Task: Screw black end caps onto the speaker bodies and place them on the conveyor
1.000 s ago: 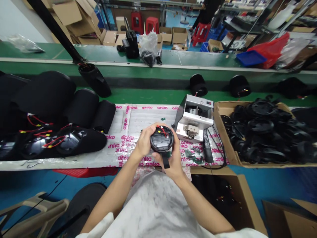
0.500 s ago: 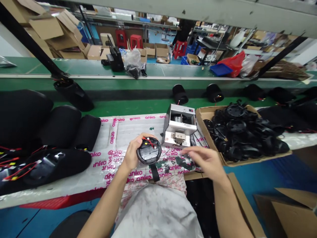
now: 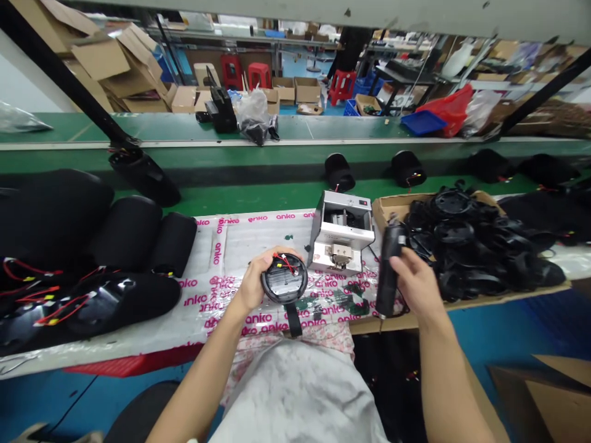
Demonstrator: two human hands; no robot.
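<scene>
— We look down on a workshop table (image 3: 258, 240) wrapped in clear film printed with pink lettering. What do we take as our marker?

— The silver machine (image 3: 341, 237) standing in the middle of the table. Behind it runs a green belt (image 3: 258, 198) carrying a few black drums.

— And our hands?

— They are apart. Our left hand (image 3: 253, 286), in front of the machine and to its left, is clamped around a round black part (image 3: 284, 278). Its open face is turned up to us, with red wires showing inside and a black strap (image 3: 293, 320) hanging from its near edge.

— The right hand (image 3: 415, 284)?

— It is in front of the machine and to its right, closed around a black tool (image 3: 388, 267) held nearly upright, clear of the table.

— What else do we see?

— Just right of the machine sits a cardboard box (image 3: 382, 207) heaped with black round parts. Well to the machine's left lie black cylinders (image 3: 133, 234), some trailing red wires.
</scene>
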